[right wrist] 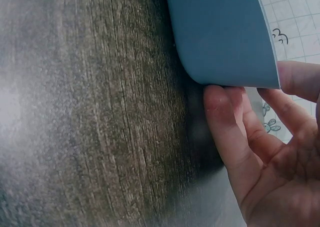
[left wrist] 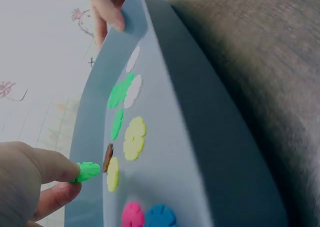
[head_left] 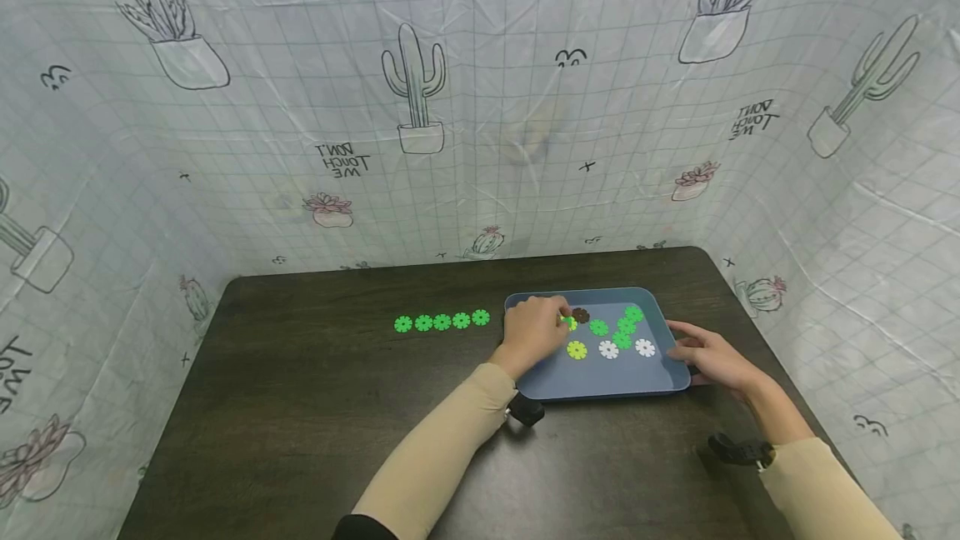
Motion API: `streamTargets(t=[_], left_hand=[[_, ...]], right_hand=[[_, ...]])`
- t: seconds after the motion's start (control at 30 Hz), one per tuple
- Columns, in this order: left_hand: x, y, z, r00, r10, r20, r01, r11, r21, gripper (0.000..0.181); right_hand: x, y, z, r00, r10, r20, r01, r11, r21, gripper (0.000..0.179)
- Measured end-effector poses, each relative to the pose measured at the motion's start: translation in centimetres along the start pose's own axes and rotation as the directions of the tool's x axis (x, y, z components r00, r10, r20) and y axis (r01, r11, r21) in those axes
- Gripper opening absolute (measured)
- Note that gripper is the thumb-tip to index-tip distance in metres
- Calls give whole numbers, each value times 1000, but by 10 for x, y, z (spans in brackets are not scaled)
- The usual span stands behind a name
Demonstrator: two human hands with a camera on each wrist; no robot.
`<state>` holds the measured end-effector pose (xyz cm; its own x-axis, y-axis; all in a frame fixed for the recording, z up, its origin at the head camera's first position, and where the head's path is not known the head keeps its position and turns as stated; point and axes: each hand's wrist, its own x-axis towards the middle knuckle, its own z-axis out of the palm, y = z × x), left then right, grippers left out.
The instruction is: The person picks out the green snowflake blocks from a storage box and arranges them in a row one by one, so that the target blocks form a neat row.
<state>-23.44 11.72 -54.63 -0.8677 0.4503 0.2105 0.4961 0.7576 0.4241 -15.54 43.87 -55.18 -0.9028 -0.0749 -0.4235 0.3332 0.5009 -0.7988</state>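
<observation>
My left hand (head_left: 536, 327) is over the left part of the blue-grey tray (head_left: 600, 386). Between thumb and finger it pinches a green flower-shaped plastic disc (left wrist: 88, 171), held above the tray floor. Close by lie a brown disc (head_left: 581, 316) and a yellow disc (head_left: 577, 350). Pink (left wrist: 133, 215) and blue discs (left wrist: 160, 216) show in the left wrist view, hidden by the hand from the head view. At the tray's right end my right hand (head_left: 716, 361) grips the wall, its thumb over the rim and its fingers against the outside and underneath.
A row of several green discs (head_left: 442, 322) lies on the dark wooden table (head_left: 300, 407), left of the tray. Further right in the tray are more green discs (head_left: 626, 326) and white discs (head_left: 645, 347). Patterned cloth (head_left: 480, 107) hangs behind and along both sides.
</observation>
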Motion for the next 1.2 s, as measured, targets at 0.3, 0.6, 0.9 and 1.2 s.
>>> streamTargets(t=[0.3, 0.6, 0.9, 1.2], left_hand=[[-1, -16, -10, 999, -45, -11, 44, 998, -51, 14], [-4, -29, -18, 996, -84, -23, 81, 992, -99, 14], [-8, -42, -27, 988, -147, -56, 139, 982, -128, 12], [-13, -59, -35, 979, -190, -76, 177, 972, -154, 11]], right_hand=[[0, 1, 0, 1000, -2, -5, 2, 1000, -7, 76], [2, 3, -1, 1000, 3, -4, -3, 1000, -5, 77], [2, 1, 0, 1000, 5, -7, -6, 1000, -18, 76], [3, 5, -1, 1000, 1, -13, -1, 999, -35, 76]])
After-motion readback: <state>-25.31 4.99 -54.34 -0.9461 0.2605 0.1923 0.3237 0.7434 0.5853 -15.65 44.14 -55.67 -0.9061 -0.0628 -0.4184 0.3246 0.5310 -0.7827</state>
